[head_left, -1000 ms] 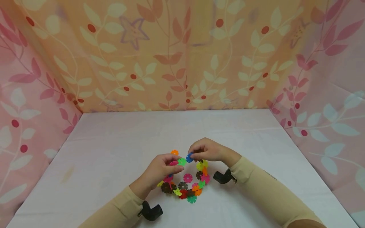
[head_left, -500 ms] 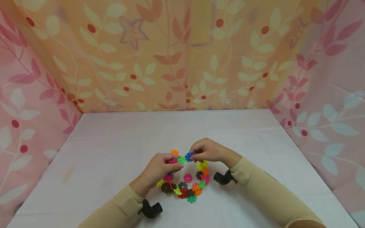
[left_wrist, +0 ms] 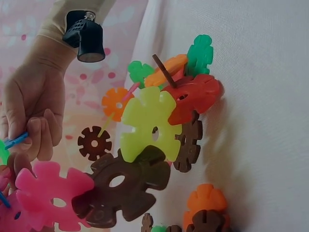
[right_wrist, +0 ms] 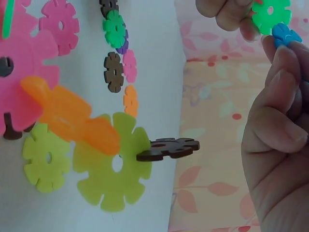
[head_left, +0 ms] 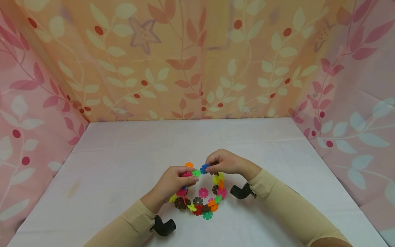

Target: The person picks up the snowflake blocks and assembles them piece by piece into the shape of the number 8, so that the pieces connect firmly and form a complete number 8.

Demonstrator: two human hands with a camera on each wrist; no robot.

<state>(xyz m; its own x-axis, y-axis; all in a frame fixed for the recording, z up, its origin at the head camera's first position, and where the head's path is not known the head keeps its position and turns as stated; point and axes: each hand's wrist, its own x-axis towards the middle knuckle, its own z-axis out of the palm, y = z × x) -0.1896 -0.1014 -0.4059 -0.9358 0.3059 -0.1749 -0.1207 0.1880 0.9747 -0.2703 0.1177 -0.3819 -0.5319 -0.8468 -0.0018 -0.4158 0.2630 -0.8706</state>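
Notched plastic flower-shaped discs are linked into a curved chain, its brown disc (left_wrist: 116, 181) and yellow-green disc (left_wrist: 149, 125) large in the left wrist view. My left hand (head_left: 171, 181) pinches the chain's left end by a green disc (head_left: 196, 173), with a pink disc (head_left: 187, 175) partly under the fingers. Between thumb and fingers of my right hand (head_left: 228, 162) is a blue disc (head_left: 204, 169). The blue disc's edge meets the green disc's edge, plainest in the right wrist view. A brown disc (right_wrist: 174, 147) ends the chain's other side, below my right hand.
Loose discs lie on the white table (head_left: 139, 147), among them a pink disc (head_left: 203, 192) inside the curve and an orange disc (head_left: 189, 165) behind my left hand. Black wrist cameras (head_left: 165, 227) hang under both forearms. Patterned cloth walls (head_left: 197, 61) enclose the table.
The green disc has risen slightly and the blue disc has shifted a little left and up, so the gap between them has closed. The rest of the chain stays nearly in place.
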